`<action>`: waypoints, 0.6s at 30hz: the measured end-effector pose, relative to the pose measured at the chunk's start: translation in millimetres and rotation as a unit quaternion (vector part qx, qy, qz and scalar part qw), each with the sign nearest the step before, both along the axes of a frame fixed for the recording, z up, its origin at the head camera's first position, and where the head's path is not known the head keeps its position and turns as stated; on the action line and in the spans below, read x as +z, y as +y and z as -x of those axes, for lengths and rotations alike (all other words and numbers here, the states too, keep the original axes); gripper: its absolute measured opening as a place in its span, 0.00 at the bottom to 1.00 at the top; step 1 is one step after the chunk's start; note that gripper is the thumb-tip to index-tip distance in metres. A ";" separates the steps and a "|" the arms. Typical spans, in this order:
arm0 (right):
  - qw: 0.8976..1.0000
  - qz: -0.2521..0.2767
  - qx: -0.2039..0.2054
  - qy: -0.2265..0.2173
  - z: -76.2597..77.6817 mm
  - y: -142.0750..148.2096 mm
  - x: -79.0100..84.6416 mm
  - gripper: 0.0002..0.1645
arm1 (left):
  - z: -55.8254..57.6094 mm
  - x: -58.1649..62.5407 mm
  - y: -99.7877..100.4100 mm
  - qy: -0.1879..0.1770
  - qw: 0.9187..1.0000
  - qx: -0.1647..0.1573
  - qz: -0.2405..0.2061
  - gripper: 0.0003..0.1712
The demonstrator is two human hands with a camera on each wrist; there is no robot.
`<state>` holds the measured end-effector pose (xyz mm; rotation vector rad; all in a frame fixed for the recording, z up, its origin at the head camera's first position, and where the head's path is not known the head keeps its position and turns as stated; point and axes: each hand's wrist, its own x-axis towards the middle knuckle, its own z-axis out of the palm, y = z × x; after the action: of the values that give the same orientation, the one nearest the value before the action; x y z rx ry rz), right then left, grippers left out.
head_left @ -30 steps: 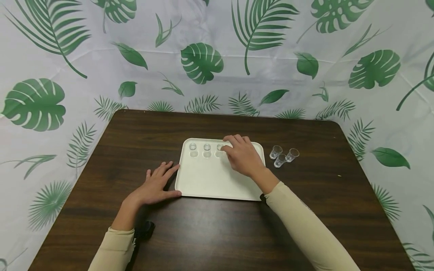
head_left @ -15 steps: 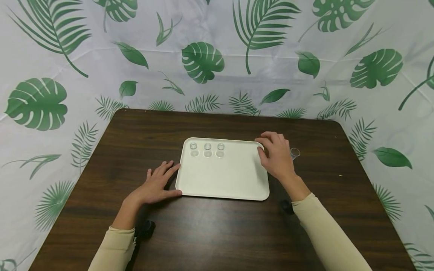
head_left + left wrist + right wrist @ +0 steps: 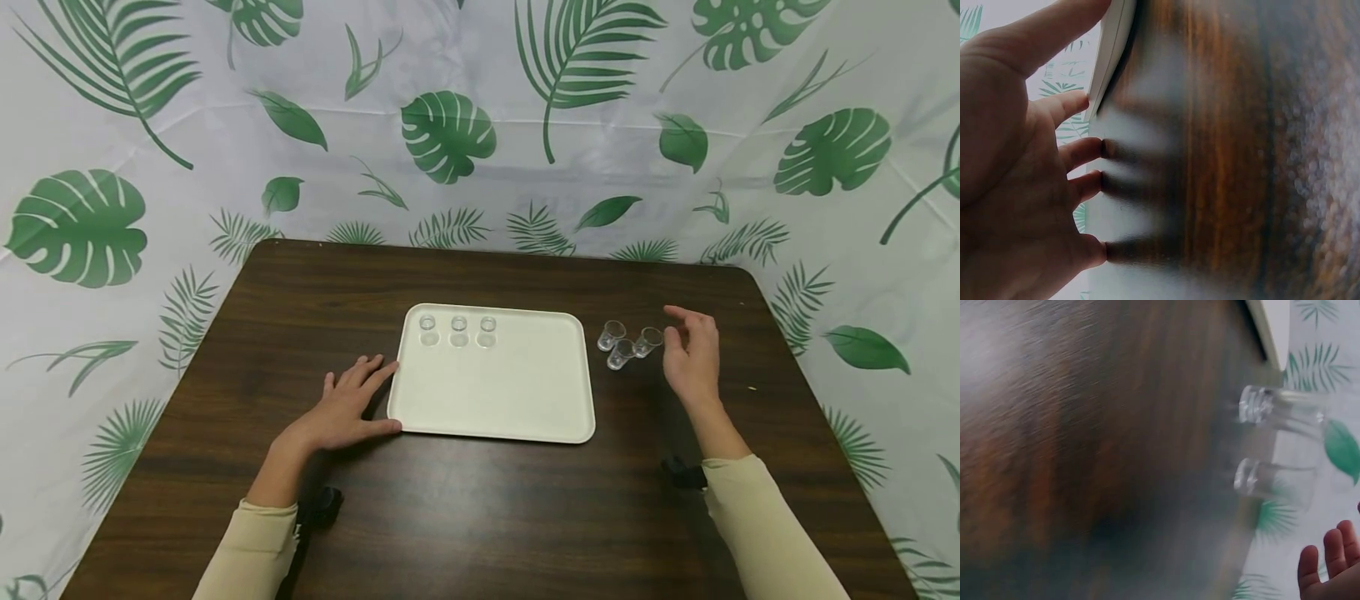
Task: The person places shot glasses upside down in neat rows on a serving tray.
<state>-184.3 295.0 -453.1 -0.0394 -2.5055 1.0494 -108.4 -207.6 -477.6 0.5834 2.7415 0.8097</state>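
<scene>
My left hand (image 3: 341, 417) lies with fingers spread beside the white tray (image 3: 487, 392), thumb and index finger at its left edge. In the left wrist view, the left fingertips (image 3: 1088, 182) meet the dark tabletop. My right hand (image 3: 693, 357) hovers with loosely bent fingers and nothing in its grasp, just right of three clear shot glasses (image 3: 621, 353) standing rim-up on the table. Two of these glasses (image 3: 1282, 412) show in the right wrist view, the hand beyond them. Three more shot glasses (image 3: 458, 331) stand upside down in a row along the tray's back left.
The dark wood table (image 3: 480, 517) runs back to a white leaf-patterned cloth (image 3: 315, 150) hanging behind and at both sides. A tiny yellow speck (image 3: 752, 387) lies on the table at the right. Dark wrist cameras (image 3: 326, 507) sit under both forearms.
My right hand has let go of the third glass on the tray and moved right, past the tray's edge to beyond the glasses on the table. The left hand has stayed put.
</scene>
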 end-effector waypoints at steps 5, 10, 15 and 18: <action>0.997 0.028 -0.002 -0.067 -2.5 7.7 -8.4 0.25 | -0.1 -1.1 -1.0 -0.003 1.000 0.001 -0.003 0.54; 0.991 0.046 0.006 -0.124 -2.0 9.9 -17.6 0.29 | 0.4 -1.7 -1.3 -0.009 1.000 0.003 0.001 0.54; 0.983 0.066 0.010 -0.170 -1.6 10.6 -22.6 0.33 | 1.7 -3.1 -1.7 -0.011 1.000 0.001 0.001 0.54; 0.978 0.080 0.016 -0.190 -1.0 10.7 -23.7 0.36 | 2.5 -4.4 -2.3 -0.011 1.000 0.001 0.002 0.55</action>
<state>-183.4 305.7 -476.8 -0.2733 -2.7532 1.3656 -110.9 -209.9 -482.0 0.5684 2.7240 0.8060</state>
